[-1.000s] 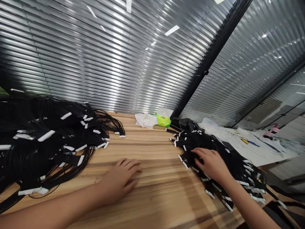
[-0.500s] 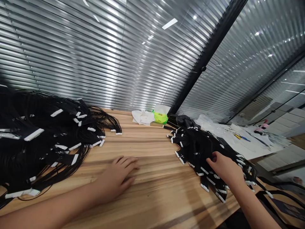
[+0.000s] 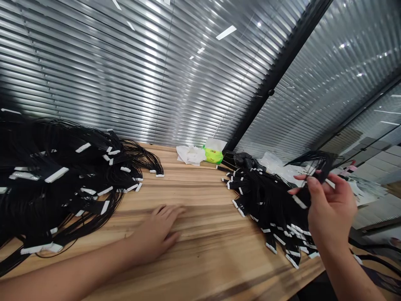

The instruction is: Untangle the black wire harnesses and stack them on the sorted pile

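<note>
My left hand [image 3: 158, 232] lies flat on the wooden table [image 3: 200, 234], fingers spread, holding nothing. Raised above the right-hand pile, my right hand [image 3: 332, 202] has its fingers closed on a black cable bundle [image 3: 326, 165] with a white connector [image 3: 300, 202] hanging by the fingers. Below and left of that hand spreads a pile of black cables [image 3: 266, 194] with many white connectors. A larger pile of similar black cables [image 3: 37, 142] covers the left end of the table.
Crumpled white tissue [image 3: 190, 154] and a green tissue pack [image 3: 213, 155] sit at the table's back edge. Clear plastic [image 3: 271, 162] and a black object [image 3: 246, 160] lie behind the right pile. Metallic blinds [image 3: 125, 71] stand behind the table.
My right hand has risen from the right pile and moved right, lifting a cable bundle. My left hand rests as before. The view has shifted slightly.
</note>
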Action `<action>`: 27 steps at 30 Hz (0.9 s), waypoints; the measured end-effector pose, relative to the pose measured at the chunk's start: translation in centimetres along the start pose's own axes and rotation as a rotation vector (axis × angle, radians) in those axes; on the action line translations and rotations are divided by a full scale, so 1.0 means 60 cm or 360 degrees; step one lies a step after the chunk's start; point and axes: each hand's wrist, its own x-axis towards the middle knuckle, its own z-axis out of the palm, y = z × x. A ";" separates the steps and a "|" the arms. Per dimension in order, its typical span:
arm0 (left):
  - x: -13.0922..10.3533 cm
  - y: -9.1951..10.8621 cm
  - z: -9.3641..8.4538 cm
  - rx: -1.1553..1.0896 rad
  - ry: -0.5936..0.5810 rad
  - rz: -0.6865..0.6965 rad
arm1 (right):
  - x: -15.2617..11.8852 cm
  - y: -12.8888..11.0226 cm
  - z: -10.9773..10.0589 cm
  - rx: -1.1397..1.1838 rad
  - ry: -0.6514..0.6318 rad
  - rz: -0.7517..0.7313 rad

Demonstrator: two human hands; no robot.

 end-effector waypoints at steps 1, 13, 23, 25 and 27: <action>-0.001 -0.001 0.001 -0.0032 0.0071 -0.0048 | -0.014 -0.019 0.014 0.0098 -0.0150 0.0032; 0.022 -0.010 -0.032 -0.0588 0.0269 -0.0300 | -0.129 -0.101 0.121 0.0765 -0.1804 0.1029; 0.041 -0.034 -0.010 -0.1197 0.0177 -0.0345 | -0.168 0.061 0.228 0.0828 -0.1462 0.1314; 0.040 -0.037 -0.012 -0.1159 0.0162 -0.0367 | -0.195 0.081 0.246 0.0790 -0.1790 0.1419; 0.037 -0.037 -0.020 -0.1071 0.0107 -0.0392 | -0.211 0.095 0.259 0.0781 -0.1998 0.1510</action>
